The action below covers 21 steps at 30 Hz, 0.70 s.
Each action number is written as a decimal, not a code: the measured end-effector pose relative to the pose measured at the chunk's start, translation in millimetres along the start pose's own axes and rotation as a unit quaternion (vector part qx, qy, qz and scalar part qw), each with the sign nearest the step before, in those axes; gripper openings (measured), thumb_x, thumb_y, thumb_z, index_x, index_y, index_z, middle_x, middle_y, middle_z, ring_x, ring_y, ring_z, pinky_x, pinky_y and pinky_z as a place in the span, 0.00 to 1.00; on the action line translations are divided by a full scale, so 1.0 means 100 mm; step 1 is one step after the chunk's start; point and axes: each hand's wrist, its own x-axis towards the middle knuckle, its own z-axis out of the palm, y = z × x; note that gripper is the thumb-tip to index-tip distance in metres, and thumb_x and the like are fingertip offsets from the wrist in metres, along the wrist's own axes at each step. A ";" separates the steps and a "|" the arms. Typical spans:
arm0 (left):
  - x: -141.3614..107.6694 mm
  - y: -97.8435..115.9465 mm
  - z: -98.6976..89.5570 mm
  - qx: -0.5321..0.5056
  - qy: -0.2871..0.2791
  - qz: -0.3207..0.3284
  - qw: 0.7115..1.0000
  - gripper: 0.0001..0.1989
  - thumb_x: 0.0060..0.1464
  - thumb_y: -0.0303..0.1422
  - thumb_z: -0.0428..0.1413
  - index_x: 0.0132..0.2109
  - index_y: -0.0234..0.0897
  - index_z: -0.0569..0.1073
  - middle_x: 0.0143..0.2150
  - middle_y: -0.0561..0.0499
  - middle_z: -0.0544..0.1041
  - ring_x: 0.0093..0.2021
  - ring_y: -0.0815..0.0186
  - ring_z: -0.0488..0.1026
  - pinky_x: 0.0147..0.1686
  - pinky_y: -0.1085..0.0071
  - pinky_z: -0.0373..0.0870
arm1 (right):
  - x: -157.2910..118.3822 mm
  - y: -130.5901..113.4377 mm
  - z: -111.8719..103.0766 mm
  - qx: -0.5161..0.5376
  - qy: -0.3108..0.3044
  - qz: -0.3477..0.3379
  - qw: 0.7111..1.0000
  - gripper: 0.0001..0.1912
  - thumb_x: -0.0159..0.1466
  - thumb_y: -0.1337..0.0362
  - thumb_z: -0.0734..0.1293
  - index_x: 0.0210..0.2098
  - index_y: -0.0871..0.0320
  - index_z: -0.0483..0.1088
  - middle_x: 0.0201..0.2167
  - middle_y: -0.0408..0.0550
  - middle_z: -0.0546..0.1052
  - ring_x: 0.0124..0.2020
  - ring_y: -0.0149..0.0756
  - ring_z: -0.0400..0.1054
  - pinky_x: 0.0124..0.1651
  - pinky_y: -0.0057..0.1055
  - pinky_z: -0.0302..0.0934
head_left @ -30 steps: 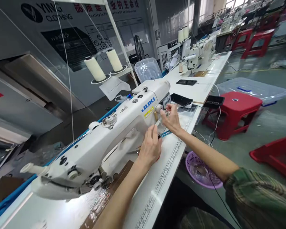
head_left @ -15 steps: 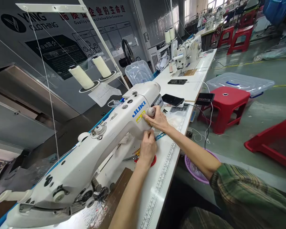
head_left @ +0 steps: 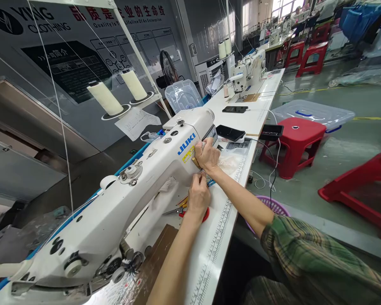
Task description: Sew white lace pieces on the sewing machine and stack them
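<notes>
Right hand (head_left: 208,156), curled against the sewing machine (head_left: 122,205), sits just beyond the left hand (head_left: 199,197); what either grips cannot be determined.

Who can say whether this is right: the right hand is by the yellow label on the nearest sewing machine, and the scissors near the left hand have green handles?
Not quite: the scissors have red handles, not green, as the head view shows. The rest stands: the right hand is by the yellow label on the nearest sewing machine, and the scissors are near the left hand.
</notes>
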 end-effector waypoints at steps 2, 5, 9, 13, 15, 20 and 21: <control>0.00 -0.01 0.00 -0.003 0.003 0.004 1.000 0.20 0.60 0.17 0.46 0.55 0.32 0.72 0.43 0.41 0.73 0.44 0.58 0.77 0.45 0.63 0.79 | 0.00 0.02 0.01 -0.003 0.001 -0.006 1.000 0.21 0.71 0.52 0.47 0.48 0.59 0.61 0.27 0.52 0.73 0.31 0.51 0.71 0.36 0.40 0.60; 0.00 -0.02 0.00 -0.007 0.007 0.007 1.000 0.20 0.59 0.17 0.46 0.55 0.33 0.72 0.43 0.42 0.73 0.45 0.59 0.77 0.46 0.64 0.79 | 0.02 0.04 0.02 -0.008 0.004 -0.013 1.000 0.21 0.70 0.54 0.46 0.48 0.60 0.61 0.28 0.52 0.73 0.30 0.49 0.70 0.35 0.38 0.58; -0.01 -0.03 0.00 -0.014 0.011 0.005 1.000 0.20 0.60 0.18 0.47 0.55 0.34 0.73 0.42 0.43 0.73 0.45 0.59 0.77 0.47 0.64 0.79 | 0.02 0.05 0.05 -0.014 0.006 -0.019 1.000 0.21 0.70 0.56 0.46 0.48 0.60 0.62 0.28 0.52 0.73 0.30 0.48 0.70 0.35 0.37 0.58; 0.00 -0.02 0.01 -0.020 0.012 0.003 1.000 0.21 0.59 0.17 0.46 0.55 0.34 0.73 0.42 0.43 0.73 0.45 0.59 0.77 0.47 0.65 0.79 | 0.04 0.06 0.06 -0.016 0.011 -0.025 1.000 0.20 0.69 0.58 0.46 0.48 0.60 0.62 0.27 0.52 0.72 0.29 0.48 0.69 0.35 0.38 0.58; 0.00 -0.02 0.01 -0.025 0.011 0.002 1.000 0.21 0.59 0.17 0.47 0.55 0.33 0.73 0.42 0.42 0.73 0.45 0.59 0.77 0.48 0.65 0.78 | 0.04 0.07 0.06 -0.015 0.012 -0.029 0.999 0.20 0.68 0.58 0.46 0.47 0.60 0.62 0.27 0.52 0.72 0.29 0.48 0.69 0.35 0.38 0.59; 0.00 -0.02 0.00 -0.031 0.002 -0.003 1.000 0.20 0.60 0.18 0.47 0.56 0.32 0.72 0.43 0.42 0.73 0.46 0.59 0.76 0.48 0.64 0.78 | 0.04 0.08 0.05 -0.009 0.007 -0.035 0.999 0.18 0.68 0.58 0.47 0.46 0.58 0.61 0.28 0.52 0.73 0.31 0.48 0.70 0.37 0.38 0.59; 0.00 -0.01 0.00 -0.028 0.002 -0.005 1.000 0.20 0.60 0.18 0.47 0.56 0.32 0.72 0.43 0.42 0.73 0.46 0.59 0.76 0.48 0.64 0.78 | 0.04 0.08 0.05 -0.007 0.006 -0.032 0.999 0.18 0.68 0.58 0.46 0.46 0.58 0.61 0.28 0.52 0.73 0.31 0.48 0.70 0.37 0.39 0.60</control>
